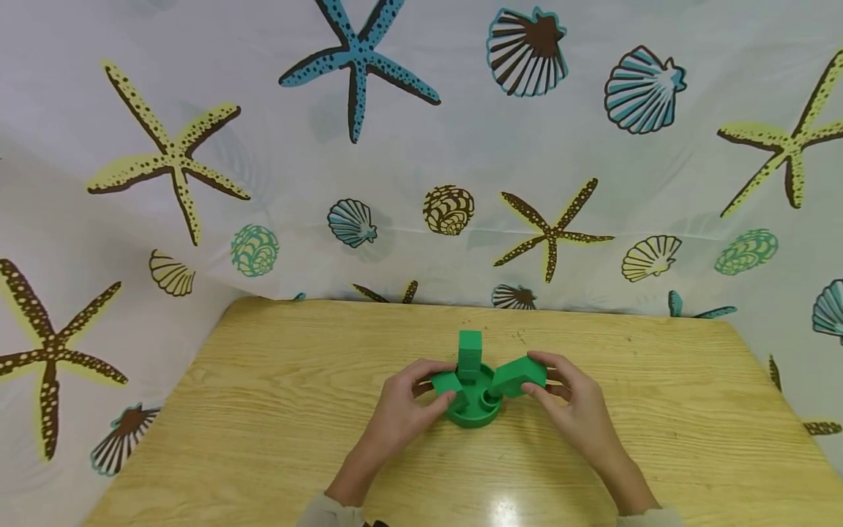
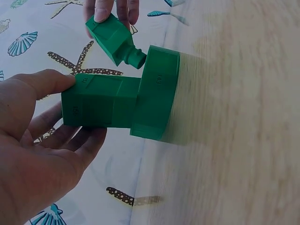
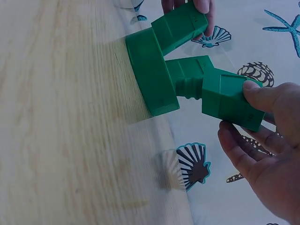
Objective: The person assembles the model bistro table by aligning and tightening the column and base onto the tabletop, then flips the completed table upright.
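To the left of the base, the cloth (image 1: 174, 157), printed with starfish and shells, hangs beside the table (image 1: 263, 410); it also runs behind the base and down its right side. The left hand (image 1: 403, 406), in a pale sleeve (image 1: 329, 512), reaches in at the base's left, fingers and thumb gripping the left block (image 1: 450, 386). That block is on the left part of the base, leaning outward; how far down it sits is hidden. The round green base (image 1: 476, 422) rests on the table. On its far side the back block (image 1: 470, 351) stands upright. At its right the right block (image 1: 520, 375) is tilted, its ridged neck (image 3: 188, 88) pointing down to a round socket (image 1: 488, 399) in the base; I cannot tell whether they touch. Right of the base, the right hand (image 1: 576, 402) holds this block between thumb and fingers.
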Motion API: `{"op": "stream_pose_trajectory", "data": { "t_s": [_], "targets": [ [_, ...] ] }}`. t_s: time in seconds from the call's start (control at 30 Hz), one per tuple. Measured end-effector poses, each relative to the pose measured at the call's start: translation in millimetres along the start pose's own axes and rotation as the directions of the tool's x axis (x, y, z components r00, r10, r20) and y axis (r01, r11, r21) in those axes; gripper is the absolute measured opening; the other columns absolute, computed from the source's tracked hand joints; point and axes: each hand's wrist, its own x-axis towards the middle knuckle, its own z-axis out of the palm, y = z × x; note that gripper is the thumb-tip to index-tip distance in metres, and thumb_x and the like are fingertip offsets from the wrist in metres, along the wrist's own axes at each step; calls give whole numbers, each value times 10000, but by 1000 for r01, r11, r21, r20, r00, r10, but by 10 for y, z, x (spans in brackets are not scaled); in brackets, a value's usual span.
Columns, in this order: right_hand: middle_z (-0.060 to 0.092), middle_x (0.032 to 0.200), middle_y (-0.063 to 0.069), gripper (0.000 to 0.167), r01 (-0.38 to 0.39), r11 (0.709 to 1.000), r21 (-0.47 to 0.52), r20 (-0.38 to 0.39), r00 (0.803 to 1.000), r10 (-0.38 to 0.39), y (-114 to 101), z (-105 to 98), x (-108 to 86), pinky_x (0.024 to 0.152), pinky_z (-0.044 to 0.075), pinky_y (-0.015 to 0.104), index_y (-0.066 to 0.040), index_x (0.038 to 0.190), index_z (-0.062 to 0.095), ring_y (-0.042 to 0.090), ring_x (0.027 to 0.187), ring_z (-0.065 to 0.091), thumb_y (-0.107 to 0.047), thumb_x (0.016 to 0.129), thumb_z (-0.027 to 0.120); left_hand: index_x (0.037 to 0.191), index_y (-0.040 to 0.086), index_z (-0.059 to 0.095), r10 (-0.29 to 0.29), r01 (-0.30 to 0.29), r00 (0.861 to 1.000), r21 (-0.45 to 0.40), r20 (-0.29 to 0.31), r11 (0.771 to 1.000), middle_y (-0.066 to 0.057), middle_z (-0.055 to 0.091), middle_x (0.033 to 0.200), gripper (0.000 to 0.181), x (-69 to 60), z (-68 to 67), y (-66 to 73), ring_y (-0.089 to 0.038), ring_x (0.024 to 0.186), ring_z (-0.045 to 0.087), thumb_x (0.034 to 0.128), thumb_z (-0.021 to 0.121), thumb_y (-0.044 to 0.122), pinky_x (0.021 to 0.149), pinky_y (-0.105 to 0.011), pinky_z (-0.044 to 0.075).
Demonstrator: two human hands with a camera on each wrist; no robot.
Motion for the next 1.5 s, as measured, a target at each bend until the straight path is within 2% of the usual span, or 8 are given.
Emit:
{"op": "stream_pose_trajectory", "data": {
  "t_s": [0.2, 0.27, 0.4, 0.8, 1.03, 1.3, 1.5],
  "targets": [
    [680, 1247, 63, 453, 103, 992, -74, -5, 995, -104, -4, 92, 8, 786, 617, 311, -66, 1350, 645, 226, 1058, 687, 3, 916, 756, 1293, 9, 672, 6, -5, 1000, -39, 29, 999, -133, 656, 1283, 366, -2, -10, -18, -272, 1221, 622, 934, 748, 15, 1016, -361, 528],
    [680, 1242, 38, 452, 118, 989, -86, -3, 993, -118, -5, 123, 18, 776, 620, 323, -94, 1348, 653, 193, 1058, 680, -7, 917, 759, 1298, 2, 668, 10, -9, 999, -48, 33, 999, -147, 651, 1290, 367, -2, -11, -30, -281, 1228, 618, 939, 742, 14, 1023, -367, 524],
    [677, 1246, 45, 437, 140, 986, -95, 8, 990, -139, -19, 158, 32, 774, 620, 328, -83, 1342, 656, 176, 1061, 678, -22, 922, 758, 1304, -10, 662, 18, -16, 999, -60, 32, 998, -169, 643, 1298, 362, -1, -8, -45, -291, 1234, 615, 949, 731, 20, 1031, -376, 517],
    [668, 1242, 18, 439, 153, 979, -132, 29, 988, -151, -43, 168, 17, 773, 620, 336, -105, 1351, 661, 191, 1084, 669, -26, 928, 754, 1294, 7, 678, 12, -11, 1000, -64, 12, 998, -121, 655, 1273, 349, -3, 0, -56, -270, 1211, 626, 950, 735, 31, 1024, -366, 522],
    [665, 1234, 4, 440, 144, 979, -143, 22, 990, -142, -50, 184, 19, 776, 620, 344, -116, 1344, 669, 174, 1080, 670, -24, 923, 760, 1288, 7, 682, 16, -15, 1000, -60, 11, 998, -136, 656, 1270, 344, 3, 2, -51, -276, 1203, 631, 949, 737, 32, 1024, -371, 522],
    [651, 1218, -34, 440, 132, 970, -206, 83, 990, -117, -12, 255, 1, 790, 609, 310, -148, 1355, 669, 134, 1070, 665, -103, 930, 773, 1290, 0, 678, 24, -23, 1000, -51, 9, 998, -143, 654, 1271, 348, 16, -5, -49, -282, 1208, 630, 949, 737, 34, 1025, -365, 520],
    [659, 1217, -40, 434, 134, 964, -229, 69, 990, -121, -17, 266, 0, 800, 608, 363, -139, 1353, 671, 131, 1070, 665, -112, 932, 774, 1287, 12, 684, 18, -18, 1000, -49, 8, 999, -119, 659, 1255, 342, 22, -7, -60, -272, 1194, 637, 952, 740, 51, 1018, -368, 526]
  ]
}}
